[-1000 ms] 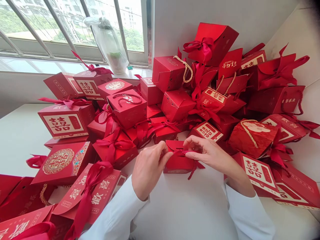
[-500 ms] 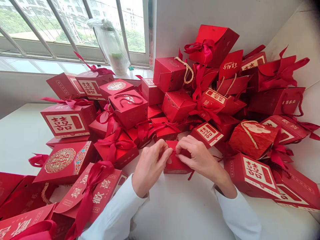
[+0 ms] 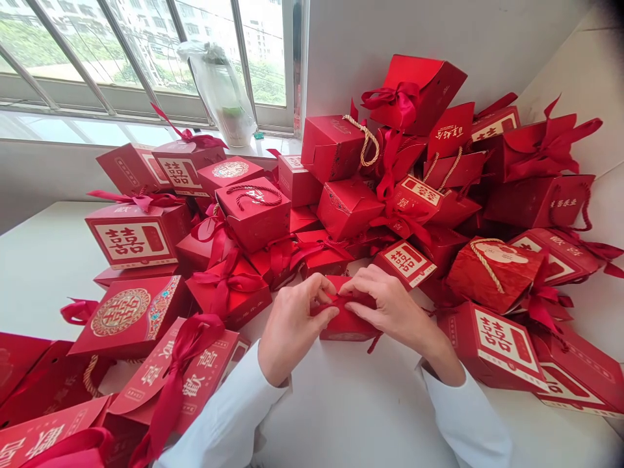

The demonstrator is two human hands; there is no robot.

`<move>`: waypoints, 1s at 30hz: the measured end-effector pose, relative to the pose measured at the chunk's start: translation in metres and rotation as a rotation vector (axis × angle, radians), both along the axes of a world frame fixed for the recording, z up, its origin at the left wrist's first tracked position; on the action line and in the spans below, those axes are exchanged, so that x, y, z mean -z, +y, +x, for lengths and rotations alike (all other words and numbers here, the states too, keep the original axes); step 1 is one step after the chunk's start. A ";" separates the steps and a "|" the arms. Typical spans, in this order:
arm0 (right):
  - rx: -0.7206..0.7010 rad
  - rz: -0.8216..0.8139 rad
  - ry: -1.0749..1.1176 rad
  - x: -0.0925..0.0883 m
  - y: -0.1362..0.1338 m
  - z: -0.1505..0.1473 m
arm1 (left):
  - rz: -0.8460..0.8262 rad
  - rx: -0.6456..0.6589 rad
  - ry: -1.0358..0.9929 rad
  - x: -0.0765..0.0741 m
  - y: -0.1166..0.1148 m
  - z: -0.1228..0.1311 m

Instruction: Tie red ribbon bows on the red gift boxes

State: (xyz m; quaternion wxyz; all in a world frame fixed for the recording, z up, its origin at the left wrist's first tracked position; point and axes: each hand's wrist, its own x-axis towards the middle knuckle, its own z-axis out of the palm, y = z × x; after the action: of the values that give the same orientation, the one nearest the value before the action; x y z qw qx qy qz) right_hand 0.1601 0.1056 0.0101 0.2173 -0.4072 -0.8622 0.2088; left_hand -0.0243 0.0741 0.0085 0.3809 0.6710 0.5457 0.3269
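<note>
A small red gift box [image 3: 348, 328] sits on the white table in front of me, its top mostly covered by my fingers. My left hand [image 3: 297, 322] is at its upper left side, thumb and fingers pinched together at the top edge. From the right, my right hand [image 3: 390, 309] curls over the box with its fingertips closed on the top, close to the left ones. Exactly which flap or cord the fingertips grip is hidden. A short dark red cord end [image 3: 374, 343] sticks out at the box's lower right.
Red gift boxes with ribbons and rope handles are piled behind, including a double-happiness box [image 3: 405, 261] just beyond my right hand. Others stand at left, like a ribboned box [image 3: 227, 289], and right [image 3: 492, 344]. A bagged cup [image 3: 234, 123] is on the windowsill.
My hands stay at the top of the small box. The right fingertips have shifted slightly left, nearer the left hand's fingers. The view has tilted a little.
</note>
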 end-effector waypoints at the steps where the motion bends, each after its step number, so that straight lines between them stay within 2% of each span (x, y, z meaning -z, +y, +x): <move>1: 0.006 -0.004 0.001 0.000 0.000 0.001 | 0.003 -0.002 0.011 0.000 0.000 0.000; 8: 0.025 -0.038 0.079 -0.001 0.001 0.002 | 0.113 -0.052 0.101 0.001 0.000 0.003; 16: 0.025 -0.035 0.056 0.002 0.000 -0.003 | 0.173 -0.046 0.200 -0.003 -0.002 0.003; 25: 0.035 0.023 0.068 0.002 0.000 -0.005 | 0.214 -0.027 0.374 -0.004 -0.001 0.001; 30: 0.064 0.047 0.073 0.002 0.001 -0.002 | 0.206 -0.050 0.392 -0.006 -0.001 0.001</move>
State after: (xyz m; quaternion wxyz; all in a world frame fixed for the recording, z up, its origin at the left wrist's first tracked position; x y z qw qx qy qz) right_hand 0.1581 0.1069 0.0085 0.2647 -0.4213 -0.8449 0.1964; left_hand -0.0238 0.0729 0.0149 0.1888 0.7435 0.5894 0.2534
